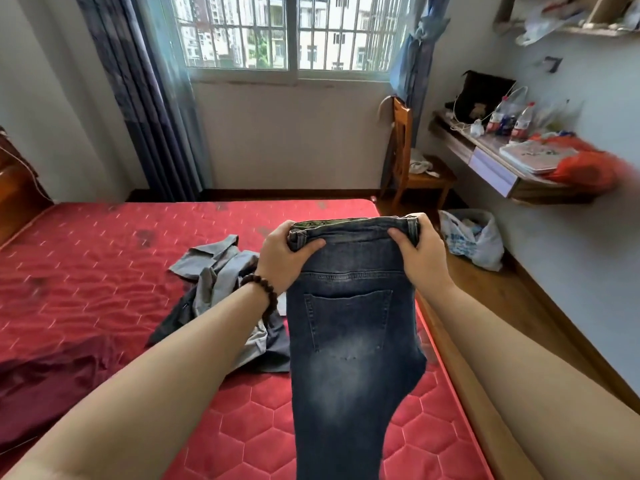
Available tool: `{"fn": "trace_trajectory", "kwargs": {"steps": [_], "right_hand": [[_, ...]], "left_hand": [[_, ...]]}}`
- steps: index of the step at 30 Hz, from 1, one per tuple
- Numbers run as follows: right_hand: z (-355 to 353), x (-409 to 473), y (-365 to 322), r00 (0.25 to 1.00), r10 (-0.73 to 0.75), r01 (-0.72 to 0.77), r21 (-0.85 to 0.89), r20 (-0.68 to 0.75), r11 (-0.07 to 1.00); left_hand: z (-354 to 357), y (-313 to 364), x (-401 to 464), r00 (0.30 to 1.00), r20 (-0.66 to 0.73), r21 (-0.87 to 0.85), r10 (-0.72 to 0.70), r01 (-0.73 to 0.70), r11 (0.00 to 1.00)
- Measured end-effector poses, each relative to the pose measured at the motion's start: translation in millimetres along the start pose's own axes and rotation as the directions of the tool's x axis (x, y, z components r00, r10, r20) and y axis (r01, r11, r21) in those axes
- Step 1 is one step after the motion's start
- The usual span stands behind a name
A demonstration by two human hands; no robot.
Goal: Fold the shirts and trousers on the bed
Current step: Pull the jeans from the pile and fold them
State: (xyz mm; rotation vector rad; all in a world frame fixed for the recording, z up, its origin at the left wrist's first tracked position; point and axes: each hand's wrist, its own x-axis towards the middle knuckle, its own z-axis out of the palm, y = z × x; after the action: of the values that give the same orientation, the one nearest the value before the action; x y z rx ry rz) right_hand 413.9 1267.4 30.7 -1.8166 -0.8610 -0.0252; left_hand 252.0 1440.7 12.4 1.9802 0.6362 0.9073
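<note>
Dark blue jeans [349, 341] hang in the air over the red quilted bed [104, 258], back pocket toward me, legs doubled together. My left hand [282, 259] grips the waistband's left end, thumb on the front. My right hand [420, 252] grips the right end by a belt loop. A crumpled heap of grey shirts [218, 282] lies on the mattress just left of the jeans, partly hidden by my left forearm. A dark red garment [45, 382] lies bunched at the bed's near left.
The bed's wooden side rail [460, 382] runs along the right, with wood floor beyond. A white plastic bag [474, 237] sits on the floor. A wooden chair [412, 161] and a cluttered wall desk [502, 168] stand at the right; a barred window is ahead.
</note>
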Motion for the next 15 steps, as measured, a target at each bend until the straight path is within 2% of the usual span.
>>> {"fn": "trace_trajectory", "kwargs": {"steps": [4, 8, 15], "right_hand": [[44, 32, 40, 0.997, 0.051, -0.051, -0.002, -0.05, 0.999], [85, 61, 98, 0.993, 0.074, -0.076, -0.01, -0.095, 0.997], [141, 117, 203, 0.993, 0.094, -0.1, -0.087, -0.075, 0.991]], "left_hand": [[18, -56, 44, 0.996, 0.07, 0.065, -0.048, 0.043, 0.997], [54, -114, 79, 0.994, 0.059, 0.131, -0.093, 0.085, 0.988], [121, -202, 137, 0.988, 0.033, 0.179, -0.151, 0.143, 0.973]]}}
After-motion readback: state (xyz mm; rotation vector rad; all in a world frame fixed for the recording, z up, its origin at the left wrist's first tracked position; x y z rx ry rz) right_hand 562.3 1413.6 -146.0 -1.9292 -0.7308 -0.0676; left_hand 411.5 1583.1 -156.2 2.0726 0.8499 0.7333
